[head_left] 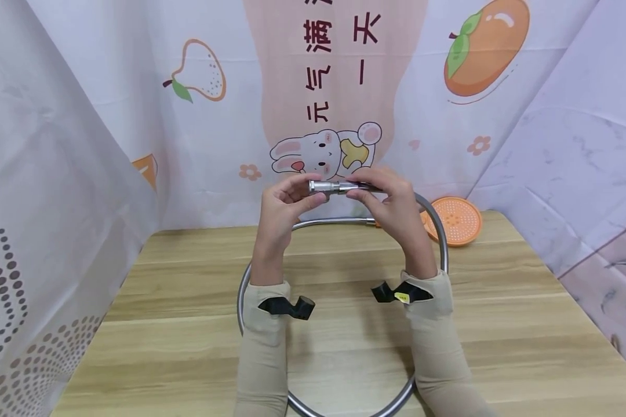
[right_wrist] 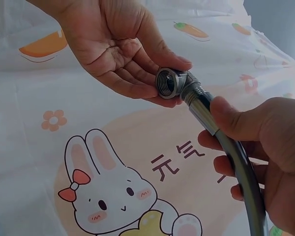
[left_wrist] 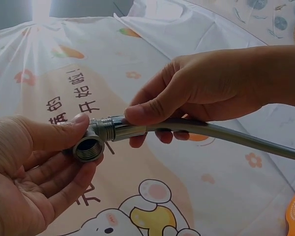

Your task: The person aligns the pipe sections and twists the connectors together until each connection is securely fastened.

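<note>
Both hands are raised above the table's far edge, holding a metal pipe fitting and a shower hose end to end. My left hand (head_left: pixel 277 214) pinches the silver fitting (left_wrist: pixel 92 143) between thumb and fingers. In the left wrist view, a round opening with inner threads faces the camera. My right hand (head_left: pixel 396 211) grips the chrome end nut (left_wrist: pixel 130 130) of the grey metal hose (right_wrist: pixel 242 162), thumb on one side and fingers beneath. The nut meets the fitting's threaded stub, and some thread rings show between them. From the right hand the hose curves down in a wide loop.
An orange perforated shower head (head_left: pixel 454 221) lies at the back right of the wooden table (head_left: pixel 188 324). The hose's other end runs along the back towards it. A printed curtain (head_left: pixel 214 145) hangs close behind the hands, with more cloth at both sides.
</note>
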The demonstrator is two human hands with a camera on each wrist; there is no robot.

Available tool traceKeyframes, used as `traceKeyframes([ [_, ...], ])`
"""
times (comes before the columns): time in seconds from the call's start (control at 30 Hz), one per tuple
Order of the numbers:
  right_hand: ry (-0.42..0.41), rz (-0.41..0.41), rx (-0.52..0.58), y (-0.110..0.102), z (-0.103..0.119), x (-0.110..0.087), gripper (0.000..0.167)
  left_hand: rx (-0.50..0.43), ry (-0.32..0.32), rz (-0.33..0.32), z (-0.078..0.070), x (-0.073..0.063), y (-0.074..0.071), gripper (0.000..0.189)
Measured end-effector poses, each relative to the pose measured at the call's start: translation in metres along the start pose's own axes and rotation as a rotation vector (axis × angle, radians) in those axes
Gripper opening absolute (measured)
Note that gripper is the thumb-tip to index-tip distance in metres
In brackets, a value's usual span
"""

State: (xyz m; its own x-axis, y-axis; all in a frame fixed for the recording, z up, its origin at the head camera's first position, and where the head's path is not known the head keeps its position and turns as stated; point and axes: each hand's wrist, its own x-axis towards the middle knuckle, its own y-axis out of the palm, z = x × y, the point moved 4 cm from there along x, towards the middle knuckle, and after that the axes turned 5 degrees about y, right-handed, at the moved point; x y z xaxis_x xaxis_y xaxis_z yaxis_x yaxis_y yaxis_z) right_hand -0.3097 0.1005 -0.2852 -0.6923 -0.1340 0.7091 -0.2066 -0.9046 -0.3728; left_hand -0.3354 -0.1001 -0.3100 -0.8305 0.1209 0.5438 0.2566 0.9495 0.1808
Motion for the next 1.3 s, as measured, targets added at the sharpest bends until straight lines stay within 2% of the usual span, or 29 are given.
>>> traceKeyframes([
  [0.37,-0.006,0.028,0.045,-0.001,-0.002,0.001,0.033,-0.012,0.013,0.03,0.0,0.007,-0.002,0.029],
  [0.77,0.002,0.025,0.051,-0.004,-0.004,-0.001,0.03,-0.005,0.01,0.066,0.001,0.011,0.0,0.032],
  [0.97,0.016,0.05,0.021,0.0,-0.005,-0.004,0.03,0.023,-0.024,0.059,0.004,0.007,-0.003,0.032],
  [1.3,0.09,0.105,-0.022,0.003,-0.012,-0.002,0.027,-0.007,-0.101,0.03,0.017,0.009,-0.005,0.027],
])
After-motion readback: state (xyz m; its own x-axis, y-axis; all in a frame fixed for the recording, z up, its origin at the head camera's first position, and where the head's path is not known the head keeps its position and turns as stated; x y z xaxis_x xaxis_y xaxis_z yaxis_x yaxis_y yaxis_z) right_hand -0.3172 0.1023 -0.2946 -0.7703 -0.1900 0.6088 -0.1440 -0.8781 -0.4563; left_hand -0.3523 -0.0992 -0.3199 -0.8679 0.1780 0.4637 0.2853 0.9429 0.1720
